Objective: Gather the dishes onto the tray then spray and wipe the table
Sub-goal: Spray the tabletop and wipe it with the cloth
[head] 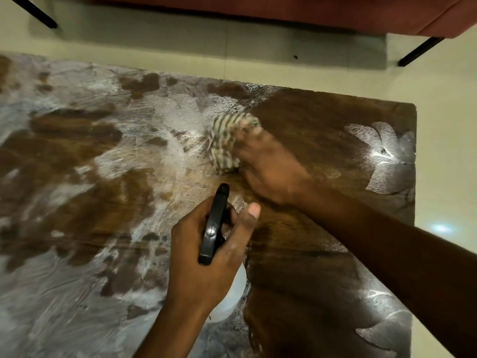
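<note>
Just beyond the spray bottle, whose black head points at it, the right hand bears on the bunched striped cloth on the table; blur hides whether its fingers clutch or merely press. The left hand wraps the spray bottle's neck, thumb lifted. White smears lie mostly left of the spray bottle, likely the next sweep; no dishes or tray show.
</note>
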{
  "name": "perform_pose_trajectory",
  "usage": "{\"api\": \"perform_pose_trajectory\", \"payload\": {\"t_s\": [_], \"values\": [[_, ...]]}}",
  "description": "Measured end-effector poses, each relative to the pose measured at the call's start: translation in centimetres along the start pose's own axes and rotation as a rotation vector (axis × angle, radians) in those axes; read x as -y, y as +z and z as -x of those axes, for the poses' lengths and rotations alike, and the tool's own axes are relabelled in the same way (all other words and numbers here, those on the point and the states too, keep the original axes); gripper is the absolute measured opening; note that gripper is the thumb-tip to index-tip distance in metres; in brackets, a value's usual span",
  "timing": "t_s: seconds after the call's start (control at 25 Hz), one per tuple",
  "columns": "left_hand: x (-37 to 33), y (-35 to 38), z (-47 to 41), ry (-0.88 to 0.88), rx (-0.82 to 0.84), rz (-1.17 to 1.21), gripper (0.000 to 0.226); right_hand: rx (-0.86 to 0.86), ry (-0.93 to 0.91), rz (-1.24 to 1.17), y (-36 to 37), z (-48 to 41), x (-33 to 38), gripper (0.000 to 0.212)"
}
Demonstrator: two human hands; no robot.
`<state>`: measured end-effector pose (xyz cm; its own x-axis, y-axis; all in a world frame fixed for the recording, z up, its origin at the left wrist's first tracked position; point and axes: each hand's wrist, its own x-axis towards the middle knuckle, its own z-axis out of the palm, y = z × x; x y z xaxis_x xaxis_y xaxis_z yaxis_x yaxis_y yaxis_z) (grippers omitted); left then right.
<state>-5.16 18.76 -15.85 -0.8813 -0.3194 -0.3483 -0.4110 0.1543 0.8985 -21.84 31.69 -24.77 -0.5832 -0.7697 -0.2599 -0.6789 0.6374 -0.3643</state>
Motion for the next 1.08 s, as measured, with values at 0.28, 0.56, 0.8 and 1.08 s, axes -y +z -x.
{"api": "perform_pose_trajectory", "payload": {"t_s": [0.28, 0.56, 0.8, 1.08], "values": [[1.1, -2.1, -0.9, -0.008, 0.026, -0.003, 0.052, -0.213, 0.420, -0.136, -3.7, -2.1, -7.1, 0.063], [2.4, -3.6, -0.8, -0.040, 0.029, 0.004, 0.049, 0.081, -0.175, 0.039, -0.7, -0.5, -1.4, 0.062], [3.2, -4.3, 1.1, -0.077, 0.115, 0.047, 0.038, -0.335, 0.545, -0.208, -0.6, 2.3, -3.8, 0.062], [4.3, -5.0, 5.5, -0.119, 0.124, 0.055, 0.057, 0.095, -0.305, 0.032, 6.6, 9.4, 8.0, 0.078]]}}
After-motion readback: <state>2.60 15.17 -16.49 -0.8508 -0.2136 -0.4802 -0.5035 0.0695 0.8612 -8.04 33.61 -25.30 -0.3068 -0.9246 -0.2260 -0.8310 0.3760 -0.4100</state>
